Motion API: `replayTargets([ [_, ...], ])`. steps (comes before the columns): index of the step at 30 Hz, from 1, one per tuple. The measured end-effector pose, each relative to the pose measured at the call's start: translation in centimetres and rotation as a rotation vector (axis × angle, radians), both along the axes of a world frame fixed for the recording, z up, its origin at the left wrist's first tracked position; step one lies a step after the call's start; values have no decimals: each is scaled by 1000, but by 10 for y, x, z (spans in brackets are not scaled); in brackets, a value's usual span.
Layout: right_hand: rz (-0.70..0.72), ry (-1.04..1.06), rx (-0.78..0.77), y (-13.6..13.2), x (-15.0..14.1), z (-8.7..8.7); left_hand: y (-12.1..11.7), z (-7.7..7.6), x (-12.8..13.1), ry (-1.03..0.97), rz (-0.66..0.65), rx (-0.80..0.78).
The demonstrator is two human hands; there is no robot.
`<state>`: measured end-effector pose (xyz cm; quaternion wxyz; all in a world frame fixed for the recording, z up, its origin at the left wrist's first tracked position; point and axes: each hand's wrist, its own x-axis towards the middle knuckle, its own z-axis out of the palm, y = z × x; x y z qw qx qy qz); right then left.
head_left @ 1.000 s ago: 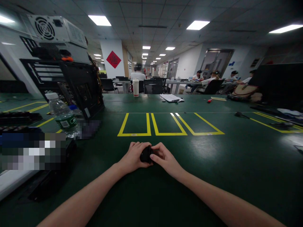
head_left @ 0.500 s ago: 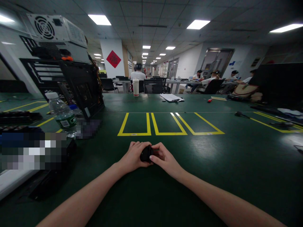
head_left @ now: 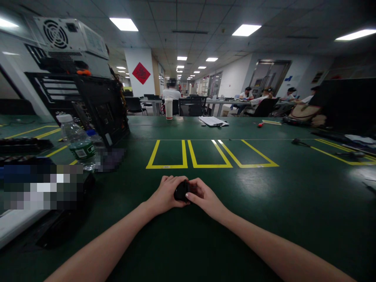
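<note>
Between my hands is a small black object (head_left: 181, 191) with a rounded, smooth surface; its kind I cannot make out. My left hand (head_left: 169, 192) wraps round its left side, thumb below and fingers over the top. On the other side my right hand (head_left: 204, 196) pinches its right edge, with the thumb in front and the fingers curled behind. Both hands are closed on it, low over the green table (head_left: 182, 243). Just beyond them, yellow tape outlines (head_left: 210, 166) mark the tabletop.
At left stand a water bottle (head_left: 76, 143) and an open computer case (head_left: 100, 105) with a power supply (head_left: 73, 37) on top. A white cup (head_left: 168, 109) and a clipboard (head_left: 213, 121) are at the far edge. Cables (head_left: 299, 143) lie at right. Several people sit farther back.
</note>
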<state>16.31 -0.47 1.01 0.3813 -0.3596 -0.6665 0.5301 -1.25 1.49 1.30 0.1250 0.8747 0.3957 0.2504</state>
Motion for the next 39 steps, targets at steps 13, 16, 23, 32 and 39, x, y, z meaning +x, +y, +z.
replayTargets([
  [13,-63,-16,-36,1,1,0,-7,13,0,21,-24,-50],
  [16,-48,-68,-21,1,2,1,-8,15,0,17,-21,-55],
  [23,-12,37,-43,-4,-1,7,-6,12,-1,19,-30,-34],
  [32,-75,-30,-13,6,0,-7,-1,1,1,5,1,8],
  [39,0,29,19,-3,0,1,-8,17,0,26,-28,-37],
])
